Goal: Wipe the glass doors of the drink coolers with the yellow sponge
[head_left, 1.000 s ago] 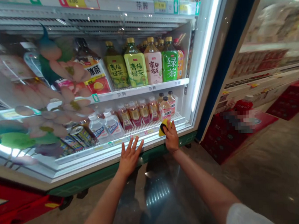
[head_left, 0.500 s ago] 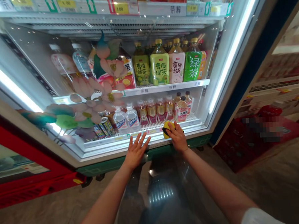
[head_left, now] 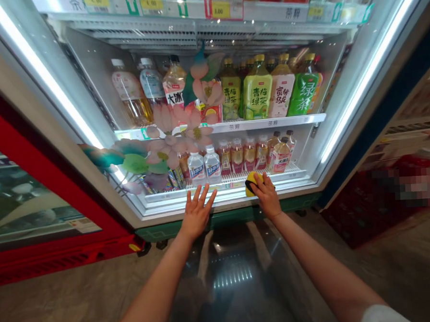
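Observation:
My left hand (head_left: 196,212) is open, its fingers spread, in front of the lower edge of a drinks cooler. It lies just below two clear white-capped bottles (head_left: 204,166); whether it presses on the glass I cannot tell. My right hand (head_left: 269,196) is closed on a yellow and black sponge (head_left: 252,184), with the fingers over its right side. The sponge is near the lower frame (head_left: 231,197), under a bottle with a pink label (head_left: 281,156). A pink flower decal (head_left: 171,151) covers part of the cooler front on the left.
Large tea bottles (head_left: 257,94) stand on the middle shelf, with price tags (head_left: 224,7) above. A red cooler (head_left: 121,243) adjoins on the left. Dark red stacked goods (head_left: 362,211) sit on the right. Below my hands is a dark glossy surface (head_left: 232,294).
The view has shifted left, so the cooler appears further right. Relative to the bottles, my left hand is further left. My right hand still holds the sponge, a little left of its earlier place.

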The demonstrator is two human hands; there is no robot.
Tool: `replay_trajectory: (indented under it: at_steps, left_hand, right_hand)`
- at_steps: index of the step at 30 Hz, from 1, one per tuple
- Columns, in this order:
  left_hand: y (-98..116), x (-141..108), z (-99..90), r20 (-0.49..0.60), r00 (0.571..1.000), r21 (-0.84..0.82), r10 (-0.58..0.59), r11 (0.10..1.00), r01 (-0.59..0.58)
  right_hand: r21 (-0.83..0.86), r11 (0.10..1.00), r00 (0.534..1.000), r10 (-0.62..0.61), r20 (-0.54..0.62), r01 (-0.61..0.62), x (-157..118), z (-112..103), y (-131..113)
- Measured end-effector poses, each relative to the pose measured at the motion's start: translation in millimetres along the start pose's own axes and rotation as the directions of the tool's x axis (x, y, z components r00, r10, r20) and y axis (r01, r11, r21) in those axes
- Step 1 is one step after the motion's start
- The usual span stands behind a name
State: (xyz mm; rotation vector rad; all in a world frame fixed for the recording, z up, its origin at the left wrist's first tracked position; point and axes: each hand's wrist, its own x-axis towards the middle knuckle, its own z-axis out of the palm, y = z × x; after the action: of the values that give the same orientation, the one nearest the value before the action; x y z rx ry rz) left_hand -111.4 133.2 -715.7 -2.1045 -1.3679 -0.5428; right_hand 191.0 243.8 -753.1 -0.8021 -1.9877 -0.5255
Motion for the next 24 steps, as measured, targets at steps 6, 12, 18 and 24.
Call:
replay_trajectory:
  at_steps: [6,12,18,24]
  left_hand:
    - [-3,-9,-4.3,-0.008,1.000,-0.029,0.001,1.000,-0.001]
    - [-21,-25,-11.9,0.013,0.999,-0.010,-0.046,0.999,0.046]
    - [-35,-37,-17.2,0.011,0.994,-0.011,-0.110,0.994,0.110]
    - [-43,-50,-20.6,-0.008,0.989,-0.005,-0.146,0.989,0.146]
  right_hand:
    - [-0.035,0.992,0.989,-0.121,0.090,0.124,23,36,-67]
    - [-0.024,0.979,0.958,-0.194,0.210,0.204,-8,10,-36]
    - [-0.057,0.996,0.997,-0.058,0.056,0.062,49,23,-70]
    - [0.004,0.958,0.934,-0.279,0.224,0.286,33,33,-97]
